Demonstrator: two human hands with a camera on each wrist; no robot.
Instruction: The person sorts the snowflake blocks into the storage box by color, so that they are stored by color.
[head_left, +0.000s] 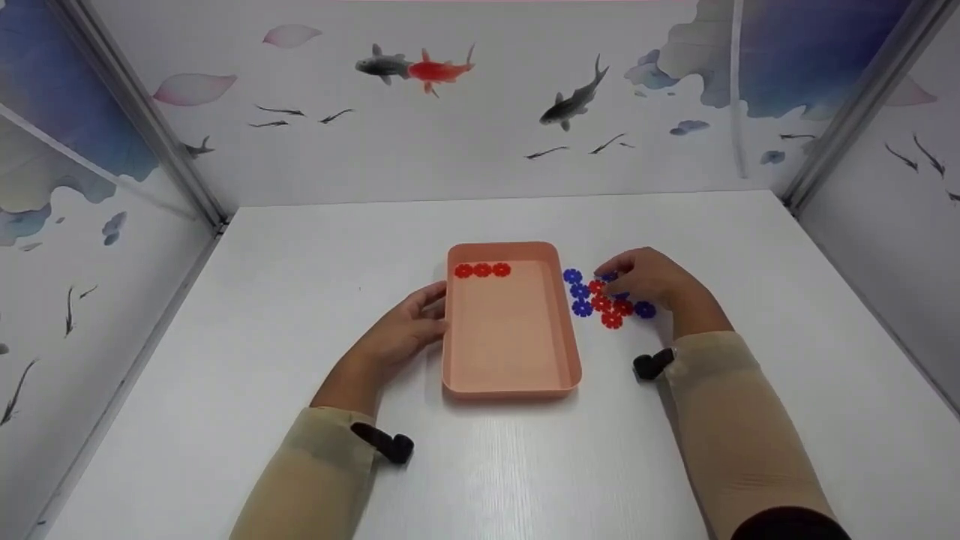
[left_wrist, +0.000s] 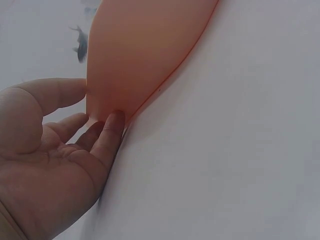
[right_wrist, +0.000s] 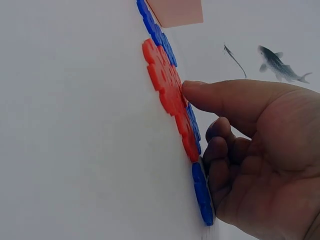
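Observation:
A shallow pink tray [head_left: 510,337] lies on the white table, with three red flower-shaped discs [head_left: 482,270] in a row at its far end. My left hand [head_left: 401,330] touches the tray's left wall from outside; in the left wrist view its fingertips [left_wrist: 116,120] rest against that wall. To the right of the tray lies a cluster of red discs [head_left: 612,320] and blue discs [head_left: 582,307]. Over this cluster is my right hand [head_left: 654,279], thumb and forefinger apart. In the right wrist view the thumb tip is at a red disc [right_wrist: 167,85]; the forefinger is hidden there.
White panels printed with fish [head_left: 574,105] stand behind and at both sides of the table [head_left: 300,262]. Metal posts [head_left: 180,150] rise at the back corners. A black strap end [head_left: 382,442] sticks out at each sleeve.

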